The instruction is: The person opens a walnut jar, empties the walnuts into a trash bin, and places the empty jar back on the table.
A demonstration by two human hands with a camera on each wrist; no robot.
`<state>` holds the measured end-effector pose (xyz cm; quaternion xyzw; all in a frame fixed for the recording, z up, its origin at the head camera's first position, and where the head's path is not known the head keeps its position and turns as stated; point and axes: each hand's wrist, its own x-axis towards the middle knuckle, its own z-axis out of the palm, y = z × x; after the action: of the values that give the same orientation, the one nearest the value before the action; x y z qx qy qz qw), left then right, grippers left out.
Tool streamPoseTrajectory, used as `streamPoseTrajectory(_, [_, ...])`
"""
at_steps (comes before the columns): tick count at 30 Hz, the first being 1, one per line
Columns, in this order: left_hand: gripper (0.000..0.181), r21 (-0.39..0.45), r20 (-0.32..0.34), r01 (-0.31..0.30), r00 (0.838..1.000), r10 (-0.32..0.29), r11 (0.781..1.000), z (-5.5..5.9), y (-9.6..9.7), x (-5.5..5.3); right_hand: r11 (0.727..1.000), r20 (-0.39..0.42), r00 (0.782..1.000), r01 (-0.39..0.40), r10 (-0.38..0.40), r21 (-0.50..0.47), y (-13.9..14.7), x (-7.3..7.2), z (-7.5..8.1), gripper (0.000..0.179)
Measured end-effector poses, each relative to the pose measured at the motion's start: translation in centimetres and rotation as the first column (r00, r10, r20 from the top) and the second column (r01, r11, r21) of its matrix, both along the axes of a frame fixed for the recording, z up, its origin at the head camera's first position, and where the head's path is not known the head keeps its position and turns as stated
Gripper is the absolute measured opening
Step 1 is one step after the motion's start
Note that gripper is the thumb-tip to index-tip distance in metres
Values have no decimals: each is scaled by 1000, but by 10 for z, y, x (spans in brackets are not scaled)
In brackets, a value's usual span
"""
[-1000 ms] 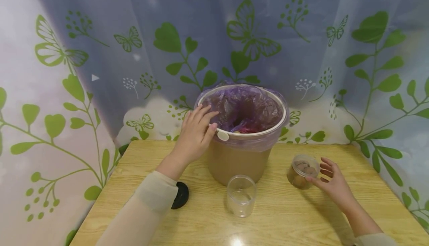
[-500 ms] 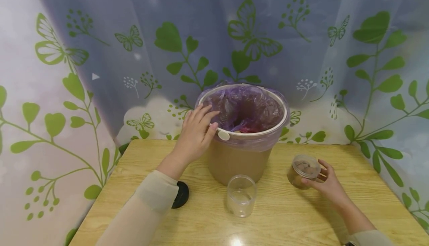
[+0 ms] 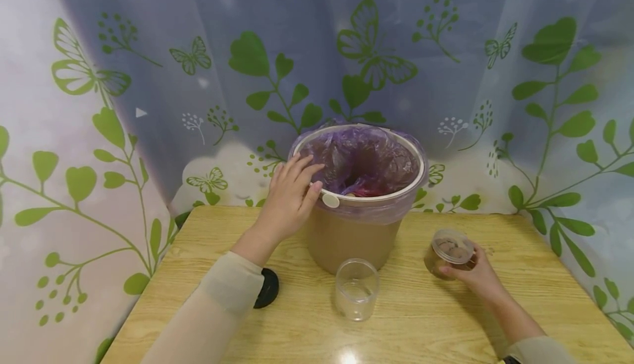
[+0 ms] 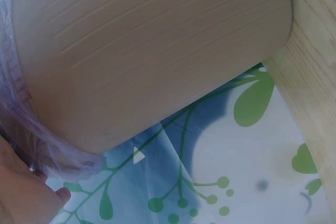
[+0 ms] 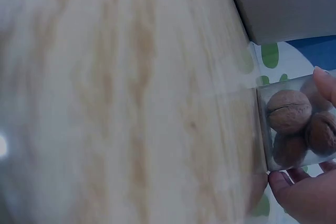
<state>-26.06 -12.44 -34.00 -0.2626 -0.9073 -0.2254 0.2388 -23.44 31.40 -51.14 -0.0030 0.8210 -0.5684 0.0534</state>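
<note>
A brown trash bin (image 3: pixel 354 243) with a white rim and a purple plastic bag liner (image 3: pixel 396 160) stands upright on the table. My left hand (image 3: pixel 287 196) rests on the bin's left rim, its fingers loosely extended over the edge. The left wrist view has the same hand (image 4: pixel 26 187) beside the bunched liner. On the right, a clear round jar (image 3: pixel 448 254) with walnuts (image 5: pixel 290 111) inside stands on the table. My right hand (image 3: pixel 477 276) holds it from the right, with the thumb in front and the fingers around the far side.
A clear, open-topped jar (image 3: pixel 356 292) stands upright in front of the bin. A black round object (image 3: pixel 268 289) is partly hidden by the left sleeve. Behind the wooden table (image 3: pixel 416 325) hangs a curtain (image 3: pixel 297 11) with leaves and butterflies. Something reddish lies inside the bin.
My right hand has moved left and closed its fingers around the walnut jar, which stays in place. The left hand has not moved.
</note>
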Motion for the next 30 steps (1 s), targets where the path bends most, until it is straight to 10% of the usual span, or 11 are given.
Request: streamPoseTrajectory(30, [74,2,6,-1,1000,1,1000,0,0,0,999,10,999,38,-39,26,-4,-1,1,112])
